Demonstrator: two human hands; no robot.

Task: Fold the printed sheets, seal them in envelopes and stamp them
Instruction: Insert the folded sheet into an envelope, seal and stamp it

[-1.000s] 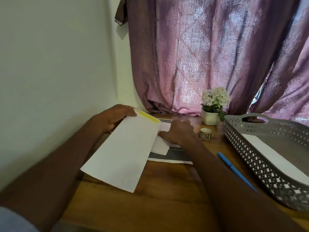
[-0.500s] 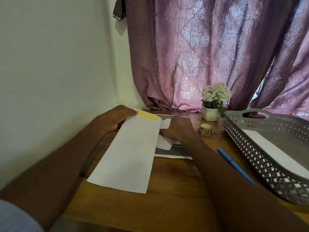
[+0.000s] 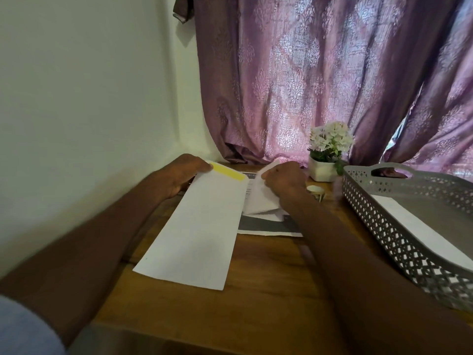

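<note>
A long white envelope with a yellow strip on its flap lies slanted over the wooden desk. My left hand grips its far, flap end. To its right my right hand holds a folded white sheet, lifted off the desk with its upper corner raised. Under both lies a printed sheet with a dark band, flat on the desk.
A grey perforated basket with white paper inside stands at the right. A small white pot of white flowers sits at the back, a small roll beside it. White wall at left, purple curtain behind.
My right hand has lifted the folded sheet off the desk and raised it toward the envelope's open end. The envelope has swung slightly, its near end now further right. The camera tilted up a little.
</note>
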